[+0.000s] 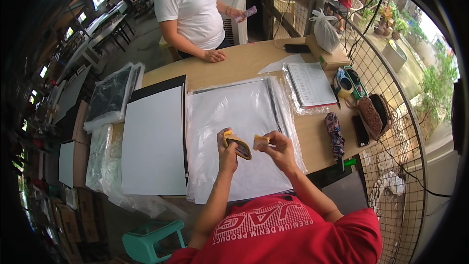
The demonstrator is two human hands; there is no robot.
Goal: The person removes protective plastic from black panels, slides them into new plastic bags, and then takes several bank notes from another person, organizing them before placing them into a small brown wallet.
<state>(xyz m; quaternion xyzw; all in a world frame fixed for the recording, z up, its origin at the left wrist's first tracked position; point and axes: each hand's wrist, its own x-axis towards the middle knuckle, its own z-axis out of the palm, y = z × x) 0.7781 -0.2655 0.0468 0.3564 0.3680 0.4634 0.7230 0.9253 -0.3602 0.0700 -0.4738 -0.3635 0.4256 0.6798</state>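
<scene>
Left hand (226, 150) grips yellow-edged pouch (239, 147); right hand (280, 150) pinches small pale-yellow piece (261, 142) just apart. Best hold pouch steady, level, over plastic-wrapped sheets (210, 117).

The table (311, 139) is tan wood. At its left end lie a wrapped black pack (111, 93), far, and clear plastic (99, 154), near. Next come a white board (152, 142) over a black sheet (161, 87) and, mid-table, a wrapped stack (215, 112). A notebook (312, 84) lies right of that, a phone (297, 48) and a box (337, 59) on the far side. Tape (345, 92), a green case (359, 88), a purse (370, 117), another phone (360, 131) and an umbrella (335, 134) lie at the right.
</scene>
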